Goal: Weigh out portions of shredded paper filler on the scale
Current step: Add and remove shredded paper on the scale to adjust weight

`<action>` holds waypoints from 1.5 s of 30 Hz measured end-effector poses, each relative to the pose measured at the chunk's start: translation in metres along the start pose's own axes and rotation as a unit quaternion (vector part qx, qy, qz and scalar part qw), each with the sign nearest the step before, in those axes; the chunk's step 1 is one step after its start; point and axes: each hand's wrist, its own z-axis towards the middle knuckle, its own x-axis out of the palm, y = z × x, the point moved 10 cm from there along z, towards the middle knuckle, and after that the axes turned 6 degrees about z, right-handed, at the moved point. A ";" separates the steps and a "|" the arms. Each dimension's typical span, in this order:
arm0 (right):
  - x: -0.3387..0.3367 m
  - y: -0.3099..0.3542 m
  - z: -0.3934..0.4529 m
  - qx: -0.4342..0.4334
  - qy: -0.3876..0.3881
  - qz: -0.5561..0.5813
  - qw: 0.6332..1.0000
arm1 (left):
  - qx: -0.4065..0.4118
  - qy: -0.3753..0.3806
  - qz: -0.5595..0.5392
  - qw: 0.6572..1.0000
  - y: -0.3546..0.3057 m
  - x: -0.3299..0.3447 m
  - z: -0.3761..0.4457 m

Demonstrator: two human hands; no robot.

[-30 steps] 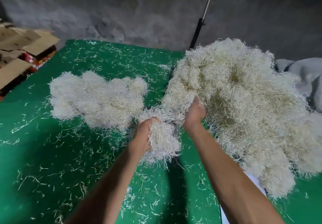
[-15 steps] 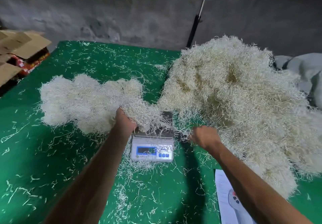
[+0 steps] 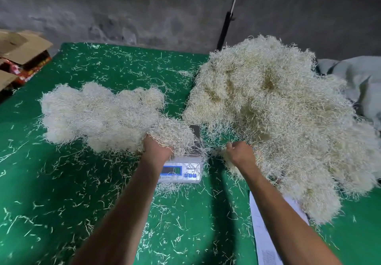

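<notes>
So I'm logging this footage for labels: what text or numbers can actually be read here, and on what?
Small white digital scale, blue display: digits lit but too blurred to read.
Scale front, beside the display: a short brand word, too blurred to read.
White paper sheet on the green table: faint print, too small to read.
Brown cardboard boxes with red printed sides: nothing legible.

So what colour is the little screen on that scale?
Blue, set in the white scale front; the head view shows it, though its digits are too blurred to read.

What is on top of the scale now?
A clump of shredded paper, gripped by the left hand, covers most of the scale. The platter's far corner shows; the rest is hidden.
</notes>
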 end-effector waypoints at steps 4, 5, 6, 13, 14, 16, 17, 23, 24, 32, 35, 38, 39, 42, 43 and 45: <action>0.015 0.085 -0.031 -0.127 0.077 0.186 0.971 | -0.008 0.006 0.007 1.000 0.003 -0.001 -0.010; 0.033 0.105 -0.046 -0.112 0.150 0.271 0.944 | 0.014 0.004 0.027 1.000 -0.004 -0.002 -0.014; 0.049 0.123 -0.061 -0.097 0.203 0.322 0.920 | 0.018 0.025 0.037 0.999 -0.009 0.006 -0.023; 0.069 0.161 -0.056 -0.079 0.142 0.258 0.952 | 0.137 0.049 0.293 0.945 -0.029 0.010 -0.013; 0.058 0.161 -0.049 -0.083 0.109 0.241 0.961 | 0.121 0.089 0.282 0.948 -0.030 0.010 -0.009; 0.044 0.151 -0.029 -0.047 0.074 0.258 0.962 | 0.107 0.160 0.273 0.943 -0.039 0.013 -0.001; 0.041 0.144 -0.018 -0.015 0.066 0.284 0.957 | 0.113 0.177 0.264 0.941 -0.047 0.011 0.003; 0.026 0.115 0.026 0.059 -0.006 0.349 0.935 | 0.141 0.136 0.276 0.941 -0.075 -0.008 0.039; 0.026 0.117 0.026 0.051 -0.005 0.349 0.936 | 0.136 0.124 0.282 0.942 -0.074 -0.008 0.046; 0.088 0.113 0.046 -0.013 0.193 0.358 0.913 | 0.246 0.221 0.424 0.843 -0.047 0.018 0.075; 0.097 0.093 0.049 -0.028 0.173 0.259 0.950 | 0.302 0.150 0.455 0.824 -0.052 0.015 0.088; 0.084 0.073 0.056 -0.041 0.081 0.234 0.968 | 0.260 0.038 0.399 0.878 -0.056 -0.008 0.103; 0.081 0.065 0.055 -0.034 0.073 0.261 0.962 | 0.259 0.019 0.386 0.885 -0.058 -0.016 0.108; 0.076 0.042 0.041 -0.014 0.057 0.341 0.938 | 0.227 0.061 0.336 0.912 -0.048 -0.023 0.110; 0.078 0.032 0.035 -0.001 0.043 0.352 0.935 | 0.211 0.081 0.305 0.925 -0.041 -0.027 0.109; 0.090 0.008 0.015 0.020 0.026 0.324 0.945 | 0.199 0.118 0.253 0.939 -0.030 -0.039 0.103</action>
